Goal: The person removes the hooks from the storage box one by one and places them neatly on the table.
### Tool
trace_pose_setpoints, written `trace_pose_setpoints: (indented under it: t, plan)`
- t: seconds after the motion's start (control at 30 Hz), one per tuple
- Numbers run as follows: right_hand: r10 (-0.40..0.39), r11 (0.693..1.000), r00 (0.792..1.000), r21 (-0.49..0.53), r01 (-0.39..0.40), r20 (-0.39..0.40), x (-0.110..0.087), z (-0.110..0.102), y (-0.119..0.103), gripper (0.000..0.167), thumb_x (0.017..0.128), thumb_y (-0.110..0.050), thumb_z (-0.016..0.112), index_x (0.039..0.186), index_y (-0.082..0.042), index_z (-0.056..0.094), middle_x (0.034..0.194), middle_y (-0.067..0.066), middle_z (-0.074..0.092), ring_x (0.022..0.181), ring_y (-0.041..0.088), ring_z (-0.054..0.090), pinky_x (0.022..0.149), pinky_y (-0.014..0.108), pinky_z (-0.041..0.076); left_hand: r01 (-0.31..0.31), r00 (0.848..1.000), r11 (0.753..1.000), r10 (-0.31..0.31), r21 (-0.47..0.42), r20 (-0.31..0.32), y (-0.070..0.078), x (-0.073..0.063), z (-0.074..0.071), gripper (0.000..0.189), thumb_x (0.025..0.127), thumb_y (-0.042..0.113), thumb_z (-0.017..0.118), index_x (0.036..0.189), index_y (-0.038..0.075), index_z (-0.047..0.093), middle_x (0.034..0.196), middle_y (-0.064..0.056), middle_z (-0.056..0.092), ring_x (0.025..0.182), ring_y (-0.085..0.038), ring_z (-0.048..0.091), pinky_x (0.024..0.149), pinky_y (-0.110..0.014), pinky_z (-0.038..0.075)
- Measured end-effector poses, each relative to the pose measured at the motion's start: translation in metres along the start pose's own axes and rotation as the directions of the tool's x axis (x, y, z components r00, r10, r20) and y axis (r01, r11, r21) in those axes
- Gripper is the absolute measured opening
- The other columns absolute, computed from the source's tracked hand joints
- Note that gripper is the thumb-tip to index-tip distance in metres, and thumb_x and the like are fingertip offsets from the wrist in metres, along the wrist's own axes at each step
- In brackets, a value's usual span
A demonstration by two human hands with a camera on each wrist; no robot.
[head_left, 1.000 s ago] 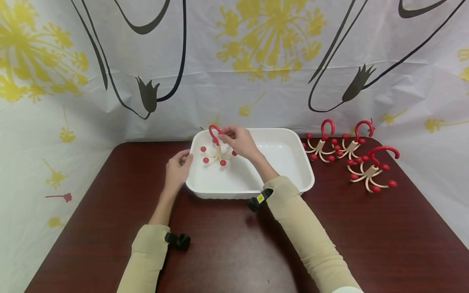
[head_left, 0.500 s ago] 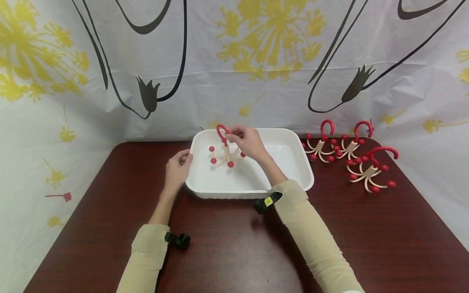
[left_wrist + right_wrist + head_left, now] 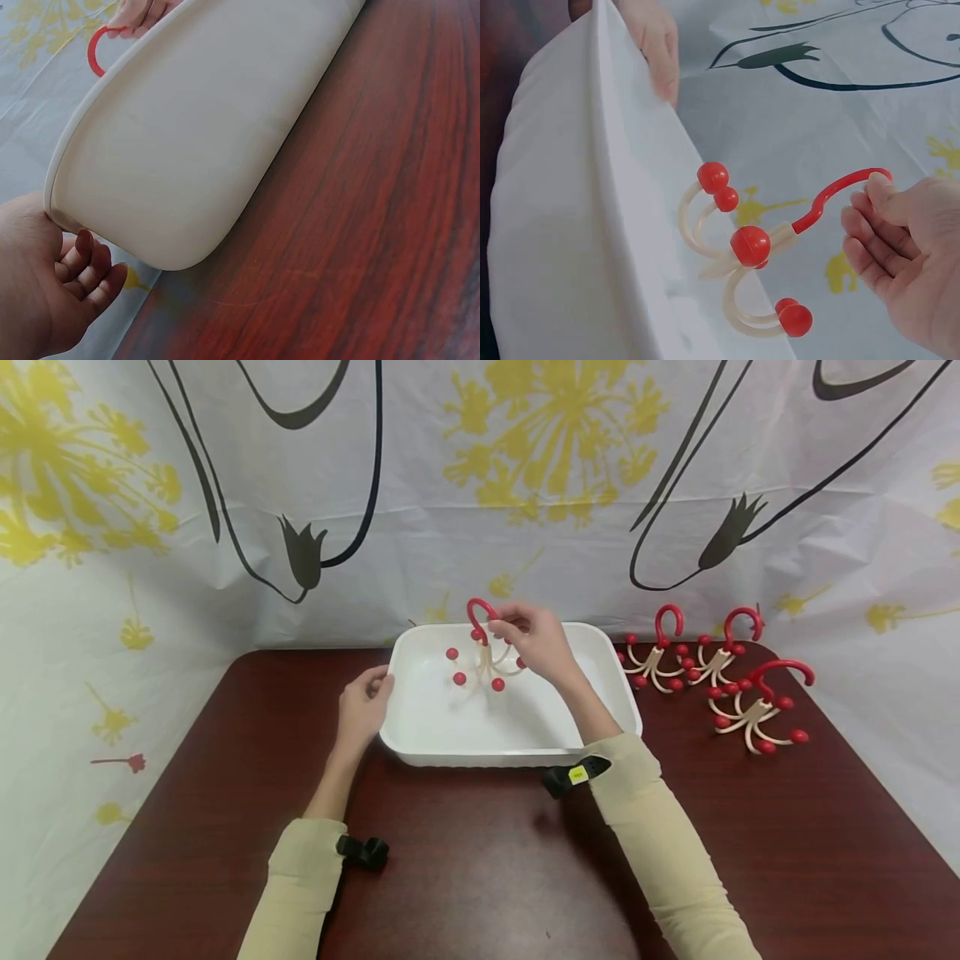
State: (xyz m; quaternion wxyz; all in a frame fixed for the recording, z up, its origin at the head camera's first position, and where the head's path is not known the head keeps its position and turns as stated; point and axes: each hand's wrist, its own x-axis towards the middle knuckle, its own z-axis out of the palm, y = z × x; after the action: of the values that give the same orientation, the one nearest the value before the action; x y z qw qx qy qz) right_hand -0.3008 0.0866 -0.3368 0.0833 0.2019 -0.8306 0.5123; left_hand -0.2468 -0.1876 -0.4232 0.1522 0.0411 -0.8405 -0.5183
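My right hand (image 3: 538, 641) pinches the red hook end of a multi-arm hanger hook (image 3: 486, 653), whose cream arms end in red balls. It hangs over the white plastic basin (image 3: 435, 735); in the right wrist view the hanger hook (image 3: 751, 246) shows its curved arms beside the basin's rim. My left hand (image 3: 363, 708) grips the basin's left rim. Seen from the left wrist, the thumb side of the left hand (image 3: 45, 277) is at the basin's edge (image 3: 187, 150), fingers curled beneath the rim.
To the right of the basin, several more of these hanger hooks stand on the dark wooden table (image 3: 465, 860): one hanger hook (image 3: 654, 660) near the basin, another hanger hook (image 3: 718, 660) beside it, and a nearer hanger hook (image 3: 757, 714). Behind hangs a flower-patterned cloth (image 3: 420, 527).
My right hand has moved to the right with the hanger hook, and lately a little upward. The left hand stays on the basin's rim, and the basin has not visibly moved.
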Motion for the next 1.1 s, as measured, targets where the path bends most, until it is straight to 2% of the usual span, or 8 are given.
trace_pose_setpoints:
  t: [0.2, 0.6, 0.8, 1.03, 1.1]
  plan:
    - [0.004, 1.000, 1.000, 0.007, -0.003, -0.030, -0.006, -0.018, 0.000, 0.024, 0.097, -0.017, 0.069, 0.114, 0.000, 0.070, 0.104, 0.014, 0.071, 0.096, 0.035, 0.067, 0.087, 0.036, 0.052, -0.006, 1.000, 1.000, 0.006, 0.006, -0.010, 0.001, 0.000, 0.000, 0.035, 0.103, 0.022, 0.057, 0.129, 0.000, 0.066, 0.095, -0.018, 0.067, 0.085, -0.030, 0.065, 0.070, -0.030, 0.048]
    - [-0.004, 0.998, 0.995, -0.066, -0.003, -0.103, -0.020, -0.059, 0.011, 0.023, 0.098, -0.019, 0.069, 0.112, -0.001, 0.071, 0.102, 0.013, 0.072, 0.094, 0.036, 0.067, 0.082, 0.025, 0.050, 0.006, 1.000, 1.000, -0.006, -0.011, -0.014, 0.001, 0.000, 0.002, 0.034, 0.102, 0.021, 0.058, 0.128, 0.001, 0.067, 0.096, -0.018, 0.068, 0.087, -0.030, 0.066, 0.074, -0.033, 0.049]
    - [-0.017, 0.998, 0.991, -0.069, 0.008, -0.135, -0.027, -0.077, 0.007, 0.023, 0.097, -0.018, 0.069, 0.111, 0.000, 0.071, 0.101, 0.015, 0.072, 0.086, 0.017, 0.068, 0.081, 0.022, 0.051, 0.013, 1.000, 1.000, -0.013, -0.008, -0.023, 0.001, 0.000, 0.003, 0.034, 0.102, 0.020, 0.058, 0.128, 0.001, 0.067, 0.095, -0.018, 0.068, 0.086, -0.030, 0.066, 0.072, -0.031, 0.048]
    - [-0.009, 0.998, 0.984, -0.060, -0.001, -0.176, -0.032, -0.093, 0.006, 0.023, 0.097, -0.017, 0.070, 0.111, 0.002, 0.071, 0.101, 0.014, 0.072, 0.087, 0.012, 0.069, 0.081, 0.018, 0.050, 0.030, 0.999, 1.000, -0.030, -0.008, -0.033, 0.002, -0.001, 0.003, 0.033, 0.102, 0.020, 0.058, 0.128, 0.002, 0.067, 0.095, -0.018, 0.068, 0.086, -0.029, 0.065, 0.073, -0.032, 0.048]
    - [-0.015, 0.998, 0.982, -0.069, 0.002, -0.187, -0.034, -0.098, 0.006, 0.024, 0.097, -0.017, 0.070, 0.111, 0.002, 0.071, 0.102, 0.014, 0.073, 0.085, 0.006, 0.068, 0.081, 0.020, 0.051, 0.034, 0.999, 0.999, -0.034, -0.008, -0.032, 0.002, -0.001, 0.002, 0.033, 0.102, 0.020, 0.058, 0.128, 0.002, 0.067, 0.096, -0.018, 0.068, 0.086, -0.029, 0.065, 0.074, -0.032, 0.048]
